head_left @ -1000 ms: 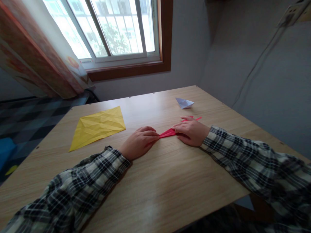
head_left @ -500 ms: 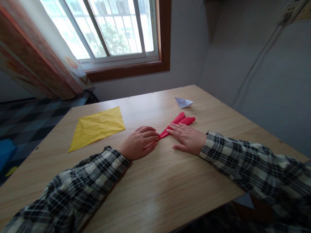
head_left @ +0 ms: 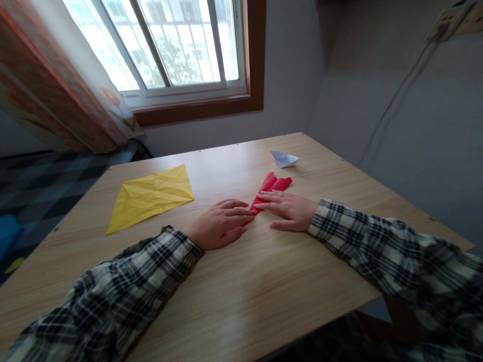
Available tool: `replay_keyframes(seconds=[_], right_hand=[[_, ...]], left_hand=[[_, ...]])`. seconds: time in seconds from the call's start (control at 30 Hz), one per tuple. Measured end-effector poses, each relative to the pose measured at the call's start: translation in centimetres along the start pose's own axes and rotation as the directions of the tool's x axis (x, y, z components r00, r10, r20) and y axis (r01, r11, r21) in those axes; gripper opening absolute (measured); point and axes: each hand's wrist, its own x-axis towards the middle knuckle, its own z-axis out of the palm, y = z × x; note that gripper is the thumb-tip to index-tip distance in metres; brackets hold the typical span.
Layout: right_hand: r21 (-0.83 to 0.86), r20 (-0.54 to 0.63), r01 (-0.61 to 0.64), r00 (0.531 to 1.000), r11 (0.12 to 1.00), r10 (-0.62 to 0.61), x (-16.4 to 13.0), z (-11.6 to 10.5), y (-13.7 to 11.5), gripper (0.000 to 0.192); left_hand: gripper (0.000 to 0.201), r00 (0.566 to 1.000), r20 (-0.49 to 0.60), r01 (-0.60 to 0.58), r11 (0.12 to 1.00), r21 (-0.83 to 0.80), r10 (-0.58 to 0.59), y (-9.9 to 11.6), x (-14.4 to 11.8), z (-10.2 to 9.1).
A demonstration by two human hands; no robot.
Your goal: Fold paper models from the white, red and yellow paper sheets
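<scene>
Your right hand (head_left: 292, 211) slid nearer, fingers now flat on near end of folded red paper (head_left: 270, 187); far end uncovered, swung leftward. Your left hand (head_left: 221, 225) stays pressed on near tip. Paper mid-table (head_left: 234, 301), crease-flattening apparently continuing.

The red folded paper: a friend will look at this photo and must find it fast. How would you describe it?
On the wooden table under the window, look between the two hands. The red folded paper lies there, pressed by the left hand and right hand. It is narrow and red, unlike the yellow sheet and white paper.
</scene>
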Motion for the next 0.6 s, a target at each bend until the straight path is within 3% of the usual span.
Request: replay_keyframes(seconds=[0.2,0.43,0.6], right_hand=[[0.012,0.037,0.09,0.995,0.996,-0.09,0.18,-0.39,0.0,0.066],[0.054,0.054,0.079,0.995,0.995,-0.082,0.31,-0.38,0.38,0.066],[0.097,0.038,0.087,0.995,0.991,-0.091,0.38,-0.36,0.74,0.064]], left_hand=[[0.037,0.999,0.022,0.042,0.996,-0.079,-0.04,0.45,0.15,-0.25],[0.033,0.999,-0.03,0.023,0.99,-0.141,-0.027,-0.01,0.09,-0.15],[0.033,0.999,0.007,0.04,0.988,-0.152,-0.039,-0.25,-0.16,0.05]])
